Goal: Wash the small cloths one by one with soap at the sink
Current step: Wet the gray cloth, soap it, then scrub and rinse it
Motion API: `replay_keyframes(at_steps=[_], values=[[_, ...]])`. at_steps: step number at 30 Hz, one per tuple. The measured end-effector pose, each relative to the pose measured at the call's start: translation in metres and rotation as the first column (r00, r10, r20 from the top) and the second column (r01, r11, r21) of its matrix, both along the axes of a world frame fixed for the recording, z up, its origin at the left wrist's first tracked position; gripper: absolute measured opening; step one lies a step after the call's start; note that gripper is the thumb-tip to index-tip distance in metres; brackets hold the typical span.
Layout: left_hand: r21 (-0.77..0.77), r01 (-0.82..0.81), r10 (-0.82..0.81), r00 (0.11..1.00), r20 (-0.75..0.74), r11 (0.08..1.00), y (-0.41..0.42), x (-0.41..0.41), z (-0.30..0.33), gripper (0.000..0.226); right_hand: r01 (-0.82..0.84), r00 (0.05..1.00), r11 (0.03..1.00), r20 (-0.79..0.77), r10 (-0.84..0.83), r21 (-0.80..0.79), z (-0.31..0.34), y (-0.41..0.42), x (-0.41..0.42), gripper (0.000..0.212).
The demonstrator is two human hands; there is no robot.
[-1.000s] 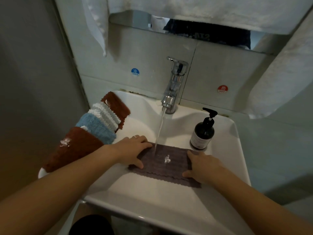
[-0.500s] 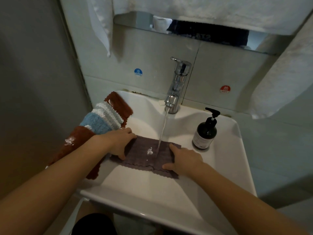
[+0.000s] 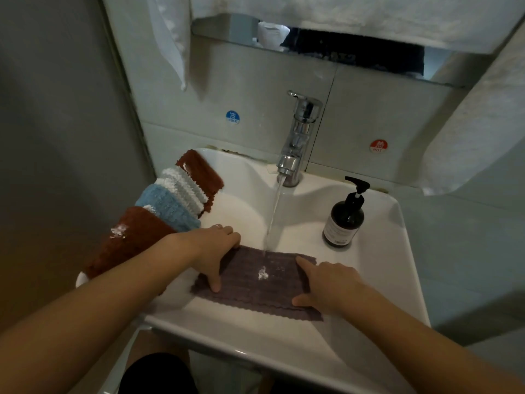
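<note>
1. Grey-brown ribbed cloth (image 3: 257,282) spread flat at the front of the sink (image 3: 284,345), long axis running from left rim toward right rim, far edge right under the water stream (image 3: 272,214) from the chrome tap (image 3: 298,143); small white dab of soap (image 3: 262,274) near its middle, between the two hands.
2. Left hand (image 3: 213,248) pressing on the cloth's left end, fingers (image 3: 215,282) mostly straight and pointing toward the front rim; nothing pinched.
3. Right hand (image 3: 329,285) resting on the right end, index finger straight and pointing toward the tap, thumb at the near edge; whether the thumb tucks under the edge cannot be told.
4. Soap dab about equally near both hands; likely next move a rub or fold inward along the long axis, bringing the ends over the dab.
5. Waiting cloths (image 3: 170,206) draped overlapping on the sink's left rim: rust-brown, blue, white, rust-brown; white flecks on the nearest one.
6. Dark pump bottle (image 3: 343,220) on the right back corner of the sink, label too small to read.
7. Readable: blue round sticker (image 3: 232,117) "COLD", red round sticker (image 3: 378,145) "HOT", on the wall tiles.
</note>
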State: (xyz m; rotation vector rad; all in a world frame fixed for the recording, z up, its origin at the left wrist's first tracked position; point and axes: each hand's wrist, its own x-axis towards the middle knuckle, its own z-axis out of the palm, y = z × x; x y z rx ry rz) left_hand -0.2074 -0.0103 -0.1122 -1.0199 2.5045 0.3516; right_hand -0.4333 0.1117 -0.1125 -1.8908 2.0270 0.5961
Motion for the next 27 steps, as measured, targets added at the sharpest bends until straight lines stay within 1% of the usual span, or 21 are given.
replay_keyframes(at_steps=[3,6,9,13,16,20,23,27], values=[[0.009,0.017,-0.016,0.995,-0.102,1.000,0.005,-0.009,-0.007,0.095,0.011,0.999,1.000,-0.047,-0.010,0.019,0.005,0.001,-0.015,0.092],[-0.013,0.022,-0.024,0.986,-0.166,1.000,0.005,-0.018,-0.014,0.096,0.047,0.998,0.999,-0.052,-0.045,0.019,0.008,-0.002,-0.027,0.091],[-0.037,0.012,-0.019,0.981,-0.192,0.999,0.001,-0.024,-0.017,0.096,0.090,0.996,0.996,-0.018,-0.090,0.002,0.007,-0.008,-0.032,0.088],[-0.049,-0.038,0.027,0.979,-0.200,0.998,-0.010,-0.023,-0.018,0.096,0.131,0.991,0.991,0.018,-0.131,-0.019,0.003,-0.023,-0.026,0.084],[-0.033,-0.088,0.081,0.979,-0.186,0.996,-0.018,-0.015,-0.016,0.098,0.118,0.993,0.990,0.040,-0.115,-0.079,0.002,-0.031,-0.019,0.080],[-0.031,-0.133,0.128,0.984,-0.121,0.991,-0.026,0.003,-0.009,0.103,0.067,0.995,0.991,0.081,-0.058,-0.113,-0.003,-0.036,-0.002,0.084],[-0.019,-0.126,0.125,0.990,-0.065,0.992,-0.027,0.014,-0.004,0.102,0.046,0.995,0.992,0.095,-0.035,-0.115,-0.005,-0.032,0.010,0.084],[0.015,-0.091,0.091,0.996,0.002,0.996,-0.015,0.016,0.001,0.100,-0.005,0.999,0.996,0.048,0.010,-0.095,-0.006,-0.020,0.014,0.082]])
